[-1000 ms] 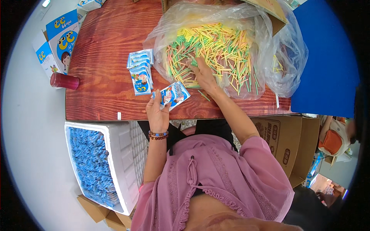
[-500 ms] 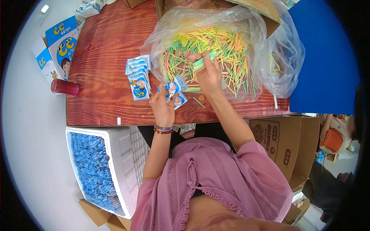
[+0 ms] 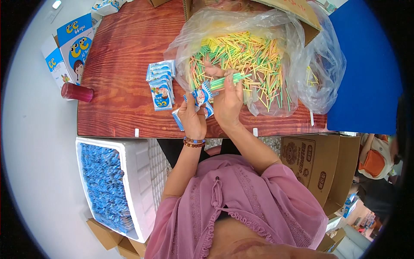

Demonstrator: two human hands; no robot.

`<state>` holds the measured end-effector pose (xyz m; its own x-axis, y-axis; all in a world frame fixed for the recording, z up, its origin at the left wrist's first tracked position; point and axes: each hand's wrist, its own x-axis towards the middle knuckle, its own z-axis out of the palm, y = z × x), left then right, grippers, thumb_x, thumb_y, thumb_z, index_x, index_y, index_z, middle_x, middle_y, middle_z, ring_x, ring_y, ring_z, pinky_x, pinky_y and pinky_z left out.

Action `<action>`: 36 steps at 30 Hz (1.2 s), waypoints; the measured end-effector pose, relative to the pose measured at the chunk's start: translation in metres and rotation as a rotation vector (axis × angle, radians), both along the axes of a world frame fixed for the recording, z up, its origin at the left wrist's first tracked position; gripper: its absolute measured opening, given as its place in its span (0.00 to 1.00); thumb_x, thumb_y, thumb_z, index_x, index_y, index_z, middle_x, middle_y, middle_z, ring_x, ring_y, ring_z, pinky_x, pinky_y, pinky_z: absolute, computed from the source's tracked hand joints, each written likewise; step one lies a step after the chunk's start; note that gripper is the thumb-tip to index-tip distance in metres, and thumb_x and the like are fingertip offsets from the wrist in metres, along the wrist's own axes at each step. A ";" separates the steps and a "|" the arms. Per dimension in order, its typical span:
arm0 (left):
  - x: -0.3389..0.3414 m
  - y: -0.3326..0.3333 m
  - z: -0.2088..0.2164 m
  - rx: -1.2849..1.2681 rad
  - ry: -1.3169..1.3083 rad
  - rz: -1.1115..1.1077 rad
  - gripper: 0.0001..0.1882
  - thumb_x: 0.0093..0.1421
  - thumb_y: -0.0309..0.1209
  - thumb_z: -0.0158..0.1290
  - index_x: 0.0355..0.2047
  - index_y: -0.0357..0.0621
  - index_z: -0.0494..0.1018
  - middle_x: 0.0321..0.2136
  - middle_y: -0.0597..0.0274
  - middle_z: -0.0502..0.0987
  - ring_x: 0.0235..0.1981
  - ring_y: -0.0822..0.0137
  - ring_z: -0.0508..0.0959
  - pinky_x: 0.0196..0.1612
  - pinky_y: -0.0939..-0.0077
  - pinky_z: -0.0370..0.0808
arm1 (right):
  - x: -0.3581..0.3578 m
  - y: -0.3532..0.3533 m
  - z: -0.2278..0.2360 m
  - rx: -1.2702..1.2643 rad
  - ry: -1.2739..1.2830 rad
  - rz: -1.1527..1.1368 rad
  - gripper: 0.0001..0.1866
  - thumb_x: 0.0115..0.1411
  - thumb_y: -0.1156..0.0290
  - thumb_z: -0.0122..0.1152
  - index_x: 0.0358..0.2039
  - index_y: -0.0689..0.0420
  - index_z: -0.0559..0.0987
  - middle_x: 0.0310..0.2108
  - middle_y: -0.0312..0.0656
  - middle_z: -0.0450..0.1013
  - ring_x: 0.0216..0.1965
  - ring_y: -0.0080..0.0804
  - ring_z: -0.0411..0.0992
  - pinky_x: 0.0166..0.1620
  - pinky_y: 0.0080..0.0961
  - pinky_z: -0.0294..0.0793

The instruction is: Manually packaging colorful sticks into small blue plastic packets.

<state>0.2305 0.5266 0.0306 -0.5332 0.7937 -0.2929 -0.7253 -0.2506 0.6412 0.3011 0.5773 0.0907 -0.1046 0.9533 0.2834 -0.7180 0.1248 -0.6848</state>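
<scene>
Bundle of green sticks (image 3: 218,83): in the right hand (image 3: 227,102), over the near left part of the loose sticks (image 3: 258,56).
Long axis: mostly crosswise, the left end slightly nearer the person, the right end slanting away.
Bundle to packet: its left end is right at the right edge of the upper of the held packets (image 3: 201,96); whether just outside or inside, I cannot tell.
Right grip: narrowed round the bundle.
Left grip: the left hand (image 3: 192,119) pinches the packets.
Nearer hand: right for the bundle, left for the packet stack (image 3: 161,93) up and left on the counter (image 3: 125,64).
Hands: two.
Bundles: one; its sticks overlap too much to number.
Held packets: at least two, overlapping.
Packet stack: one, several layers, not surely countable.
Loose sticks: too many to count, on one plastic bag (image 3: 185,41).
Red cylinder (image 3: 77,92): one.
Foam box (image 3: 138,172): one, filled with blue packets.
</scene>
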 end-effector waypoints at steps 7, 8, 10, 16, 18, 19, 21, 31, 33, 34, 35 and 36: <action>0.001 0.002 -0.004 0.100 0.008 0.003 0.13 0.66 0.36 0.48 0.37 0.39 0.75 0.36 0.63 0.79 0.37 0.73 0.77 0.41 0.75 0.74 | -0.005 -0.013 -0.012 0.045 -0.164 0.015 0.08 0.69 0.67 0.41 0.42 0.57 0.65 0.51 0.50 0.69 0.61 0.37 0.58 0.61 0.34 0.57; -0.001 0.003 -0.007 0.153 -0.014 0.013 0.11 0.66 0.33 0.49 0.39 0.38 0.75 0.37 0.61 0.79 0.37 0.72 0.79 0.41 0.75 0.76 | -0.006 -0.014 -0.013 0.107 -0.270 0.023 0.08 0.68 0.68 0.41 0.43 0.58 0.65 0.53 0.49 0.68 0.63 0.37 0.56 0.62 0.33 0.56; -0.004 0.003 -0.009 0.165 -0.044 -0.015 0.11 0.66 0.33 0.48 0.40 0.37 0.74 0.38 0.61 0.79 0.38 0.72 0.78 0.42 0.74 0.76 | -0.005 -0.014 -0.012 0.073 -0.249 0.035 0.11 0.68 0.66 0.41 0.45 0.59 0.67 0.55 0.50 0.66 0.64 0.38 0.55 0.64 0.36 0.52; -0.004 0.010 -0.008 0.246 -0.165 -0.117 0.15 0.67 0.36 0.47 0.45 0.37 0.72 0.43 0.59 0.77 0.44 0.67 0.77 0.49 0.69 0.74 | 0.008 0.005 -0.010 0.176 -0.505 0.103 0.21 0.68 0.60 0.40 0.52 0.63 0.71 0.62 0.49 0.59 0.66 0.39 0.52 0.66 0.35 0.47; -0.007 0.013 -0.007 0.256 -0.200 -0.147 0.16 0.67 0.37 0.47 0.47 0.37 0.71 0.45 0.58 0.76 0.45 0.65 0.76 0.51 0.67 0.73 | 0.012 0.015 -0.009 0.171 -0.514 0.164 0.23 0.68 0.60 0.40 0.52 0.64 0.71 0.63 0.48 0.58 0.66 0.39 0.52 0.66 0.34 0.47; -0.008 0.011 -0.007 0.254 -0.227 -0.151 0.18 0.66 0.39 0.47 0.48 0.38 0.70 0.46 0.58 0.76 0.46 0.64 0.76 0.51 0.66 0.72 | 0.015 0.018 -0.007 0.165 -0.483 0.224 0.23 0.68 0.59 0.40 0.53 0.64 0.71 0.62 0.49 0.59 0.65 0.39 0.53 0.66 0.34 0.47; -0.009 0.008 -0.007 0.255 -0.256 -0.149 0.19 0.66 0.40 0.47 0.50 0.39 0.69 0.48 0.58 0.75 0.47 0.64 0.75 0.52 0.65 0.71 | 0.018 0.023 -0.003 0.151 -0.422 0.343 0.24 0.68 0.58 0.41 0.54 0.66 0.70 0.61 0.51 0.60 0.64 0.39 0.55 0.66 0.35 0.48; -0.019 0.007 -0.004 0.334 -0.285 -0.118 0.21 0.65 0.41 0.49 0.53 0.42 0.67 0.50 0.61 0.73 0.50 0.65 0.73 0.52 0.66 0.71 | 0.015 0.012 -0.010 0.395 -1.177 -0.010 0.15 0.67 0.66 0.46 0.45 0.64 0.73 0.34 0.44 0.72 0.37 0.26 0.70 0.44 0.23 0.68; -0.019 0.001 0.001 0.286 -0.257 -0.139 0.21 0.65 0.41 0.49 0.53 0.42 0.67 0.47 0.60 0.76 0.46 0.64 0.76 0.47 0.68 0.74 | 0.011 0.017 -0.016 0.241 -1.113 0.055 0.13 0.67 0.67 0.48 0.40 0.64 0.74 0.31 0.41 0.71 0.35 0.25 0.69 0.40 0.21 0.68; -0.028 -0.006 0.002 0.310 -0.221 -0.207 0.18 0.65 0.34 0.50 0.52 0.40 0.67 0.44 0.58 0.77 0.40 0.66 0.79 0.41 0.72 0.77 | 0.010 0.021 -0.017 0.264 -0.947 0.114 0.12 0.66 0.67 0.49 0.38 0.64 0.74 0.29 0.38 0.70 0.33 0.21 0.68 0.38 0.21 0.68; -0.036 -0.009 0.002 0.310 -0.220 -0.200 0.18 0.65 0.34 0.50 0.52 0.40 0.67 0.44 0.58 0.77 0.40 0.66 0.79 0.41 0.72 0.77 | 0.010 0.025 -0.015 0.267 -0.945 0.121 0.12 0.66 0.67 0.49 0.38 0.64 0.74 0.29 0.38 0.70 0.33 0.21 0.68 0.38 0.21 0.68; -0.044 -0.011 0.000 0.245 -0.096 -0.216 0.16 0.63 0.30 0.51 0.51 0.39 0.68 0.42 0.58 0.78 0.38 0.68 0.80 0.39 0.76 0.77 | 0.011 0.028 -0.012 0.315 -0.975 0.206 0.12 0.66 0.67 0.50 0.37 0.63 0.74 0.29 0.37 0.70 0.32 0.20 0.67 0.36 0.20 0.67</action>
<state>0.1867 0.5158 0.0305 -0.3242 0.9383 -0.1206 -0.8328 -0.2226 0.5068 0.3121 0.6057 0.0784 -0.5732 0.7889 0.2215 0.1005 0.3360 -0.9365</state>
